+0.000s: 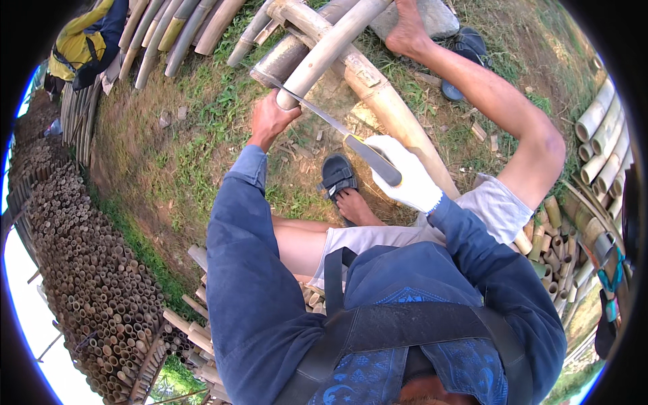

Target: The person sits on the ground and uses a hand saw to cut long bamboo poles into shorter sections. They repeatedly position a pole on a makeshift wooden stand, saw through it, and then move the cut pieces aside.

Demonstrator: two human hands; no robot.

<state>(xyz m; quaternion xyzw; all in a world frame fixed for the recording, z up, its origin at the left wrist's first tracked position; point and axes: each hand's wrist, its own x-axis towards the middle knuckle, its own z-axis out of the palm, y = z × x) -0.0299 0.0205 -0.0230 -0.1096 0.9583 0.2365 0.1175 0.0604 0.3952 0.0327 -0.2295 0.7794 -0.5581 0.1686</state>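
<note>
My bare left hand [270, 120] is closed around the near end of a bamboo pole [331, 50]. In my right hand [405, 174], which wears a white knit glove, is the grey and yellow handle of a handsaw [320, 113]. Its thin blade lies across the pole close to that end, just beyond my left hand. Beneath, the pole rests across a thicker bamboo support [388, 101] that slants down toward my lap. A short, thick bamboo piece [278, 62] sits beside the crossing. My left fingertips are partly hidden by the pole.
My bare right foot [407, 34] presses near a flat stone [439, 19]; my other foot is by a black sandal [337, 174]. Dark footwear [468, 46] lies at the upper right. Cut bamboo pieces [101, 277] are piled left, more poles [601, 128] right. A yellow bag [79, 44] sits upper left.
</note>
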